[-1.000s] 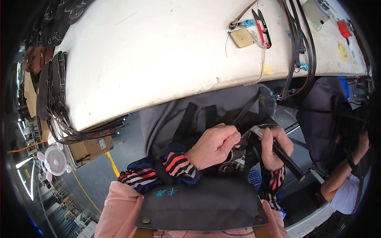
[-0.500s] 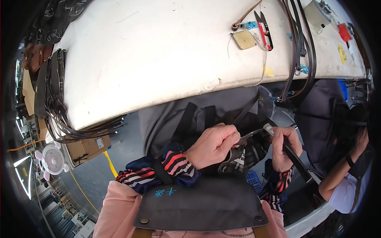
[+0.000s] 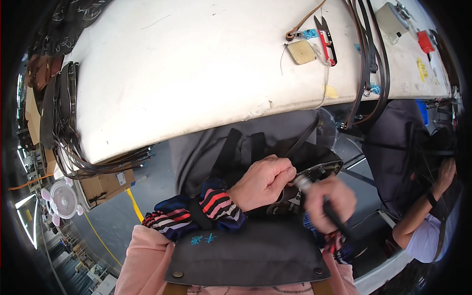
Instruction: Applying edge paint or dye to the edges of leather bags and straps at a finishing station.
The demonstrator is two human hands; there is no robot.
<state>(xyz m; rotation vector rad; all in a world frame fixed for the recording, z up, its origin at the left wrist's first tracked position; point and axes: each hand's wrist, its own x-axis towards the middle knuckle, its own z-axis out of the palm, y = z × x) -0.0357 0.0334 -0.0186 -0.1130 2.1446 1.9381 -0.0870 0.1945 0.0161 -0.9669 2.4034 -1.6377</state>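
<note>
A dark patterned bag (image 3: 314,155) with a metal zipper (image 3: 319,167) lies over my lap, below the table's front edge. My left hand (image 3: 263,182) is closed in a pinch at the zipper edge, where a black strap (image 3: 302,140) runs up and away. My right hand (image 3: 332,201), smeared by motion, is wrapped round a hammer with a silver metal head (image 3: 302,183) and a black handle (image 3: 337,219). The hammer head is right beside my left fingertips. Whether it touches the bag, I cannot tell.
On the white table (image 3: 172,73) are red-handled thread snips (image 3: 327,42), a yellowish block (image 3: 301,52) and hanging straps (image 3: 366,64). More straps (image 3: 69,128) drape over its left end. A co-worker's arm (image 3: 423,211) is at right; a fan (image 3: 64,200) stands at left.
My right hand has swung the hammer left and down, bringing its head to my left fingertips. The left hand has kept its pinch in nearly the same place.
</note>
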